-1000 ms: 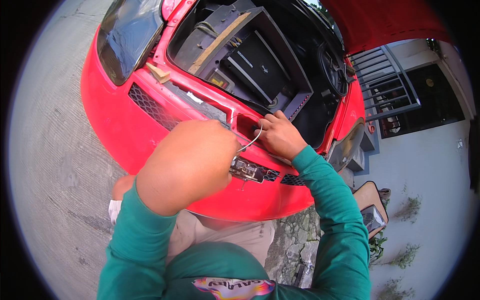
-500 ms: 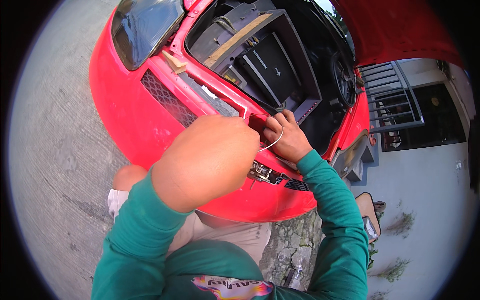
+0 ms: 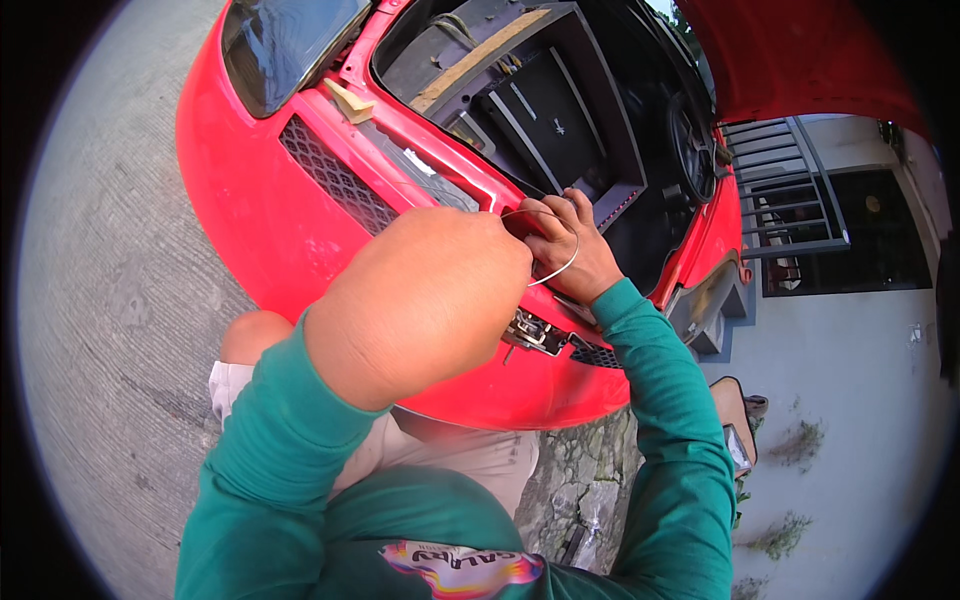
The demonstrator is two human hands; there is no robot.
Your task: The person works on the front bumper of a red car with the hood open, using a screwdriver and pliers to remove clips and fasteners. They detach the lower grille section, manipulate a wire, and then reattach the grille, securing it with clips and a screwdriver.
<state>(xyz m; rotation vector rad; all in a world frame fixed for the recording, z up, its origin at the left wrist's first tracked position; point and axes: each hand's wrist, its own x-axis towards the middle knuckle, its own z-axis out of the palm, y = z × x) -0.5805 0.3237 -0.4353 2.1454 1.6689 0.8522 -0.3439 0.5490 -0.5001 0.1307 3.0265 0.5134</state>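
Observation:
My left hand (image 3: 425,295) is closed in a fist over the rear edge of a red car (image 3: 240,215); its fingertips are hidden behind the hand. A thin pale wire (image 3: 572,262) comes out beside this fist and curves in a loop across my right hand (image 3: 575,250). The right hand's fingers are bent and pressed together at the rim of the open trunk. What lies under them is hidden. Below the hands, a metal latch (image 3: 535,330) shows in a gap in the red bodywork.
Inside the trunk sit a grey box frame (image 3: 600,80) and a black amplifier-like unit (image 3: 550,120). A beige wedge (image 3: 350,103) rests on the left trunk edge, near a mesh grille (image 3: 335,175). The raised red lid (image 3: 800,60) hangs upper right, near a metal railing (image 3: 785,190).
Both hands have shifted slightly within the picture, the left one a little up and to the right. The wire loop has moved slightly to the right; the grips look the same.

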